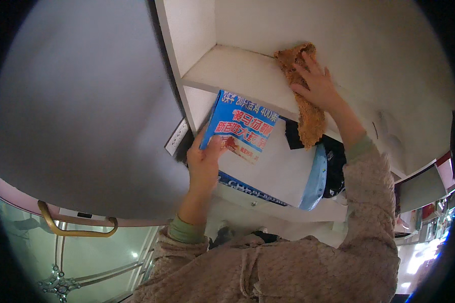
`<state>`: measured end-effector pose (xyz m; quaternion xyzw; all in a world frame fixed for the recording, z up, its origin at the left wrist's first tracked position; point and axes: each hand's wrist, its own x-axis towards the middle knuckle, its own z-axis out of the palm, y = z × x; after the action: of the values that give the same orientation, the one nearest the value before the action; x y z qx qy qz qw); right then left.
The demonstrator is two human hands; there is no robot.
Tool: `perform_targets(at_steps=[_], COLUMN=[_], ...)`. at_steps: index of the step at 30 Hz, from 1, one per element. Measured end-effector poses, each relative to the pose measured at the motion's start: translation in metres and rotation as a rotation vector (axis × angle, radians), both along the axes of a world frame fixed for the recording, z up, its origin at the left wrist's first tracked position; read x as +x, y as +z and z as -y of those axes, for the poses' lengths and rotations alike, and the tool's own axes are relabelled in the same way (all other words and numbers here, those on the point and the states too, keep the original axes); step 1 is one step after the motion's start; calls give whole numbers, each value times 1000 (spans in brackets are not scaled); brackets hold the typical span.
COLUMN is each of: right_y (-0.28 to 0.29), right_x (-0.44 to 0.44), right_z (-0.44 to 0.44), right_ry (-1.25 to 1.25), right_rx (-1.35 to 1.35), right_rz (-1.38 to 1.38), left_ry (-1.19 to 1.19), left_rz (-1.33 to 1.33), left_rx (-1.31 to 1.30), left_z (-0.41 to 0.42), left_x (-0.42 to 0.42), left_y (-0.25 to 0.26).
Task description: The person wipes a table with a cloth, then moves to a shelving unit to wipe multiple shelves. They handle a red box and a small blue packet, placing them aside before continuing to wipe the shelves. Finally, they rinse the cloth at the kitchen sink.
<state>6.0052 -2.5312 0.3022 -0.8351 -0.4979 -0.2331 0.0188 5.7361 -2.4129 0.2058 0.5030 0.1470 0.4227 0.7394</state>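
My left hand (204, 159) grips a blue printed booklet or flat pack (246, 121) by its lower left corner, thumb on the front. It bears large red and white writing. Under my right hand (316, 83) lies an orange-brown fluffy cloth (307, 117), pressed against the white cabinet shelf (242, 72) near its back. The cloth's lower end hangs over the shelf's front edge. Below that edge, a white box (273, 163) with a dark blue lettered side sits in the lower compartment, partly covered by the booklet.
Beside the box are a light blue packet (314, 181) and a black plastic bag (334, 163). A large grey cabinet door (87, 106) stands swung out on the left, its gold handle (79, 231) at the lower left. A metal hinge plate (177, 136) shows near my left hand.
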Motion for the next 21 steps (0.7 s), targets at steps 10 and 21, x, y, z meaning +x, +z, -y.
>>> perform_targets(at_steps=[10, 21], right_y=[-111, -229], right_x=[-175, -217], right_z=[135, 288], right_ry=[207, -501], right_rx=[814, 1706], right_rz=[-1739, -1596], left_ry=[-330, -1039], left_rz=[-250, -97], left_rx=[1025, 1266], left_z=[86, 195], left_x=[-3, 44], left_y=[-49, -96])
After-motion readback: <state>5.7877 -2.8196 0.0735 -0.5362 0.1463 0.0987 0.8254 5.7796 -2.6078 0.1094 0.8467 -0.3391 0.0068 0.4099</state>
